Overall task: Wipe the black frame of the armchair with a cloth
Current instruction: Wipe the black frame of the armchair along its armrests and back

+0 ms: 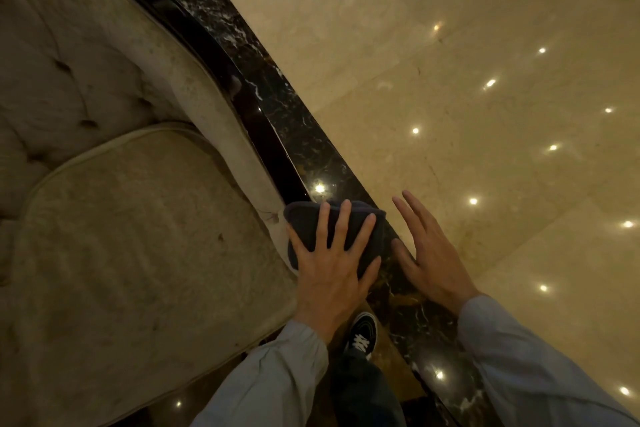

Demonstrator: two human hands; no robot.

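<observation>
Item: dark cloth (pixel 313 224), folded, lower centre of frame, draped over the near end of the armchair's black frame (pixel 221 66).
Left hand (pixel 330 267): flat, fingers spread, pressing the cloth onto the rail; not clenched around it.
Right hand (pixel 427 253): released, holding nothing, hovering over the dark marble strip (pixel 304 125) just right of the cloth.
Frame axis: runs diagonally from the cloth toward the upper left, beside the beige cushion (pixel 138 253).
Judgement: the left hand is nearer; the unwiped length probably lies up-left along the rail.
</observation>
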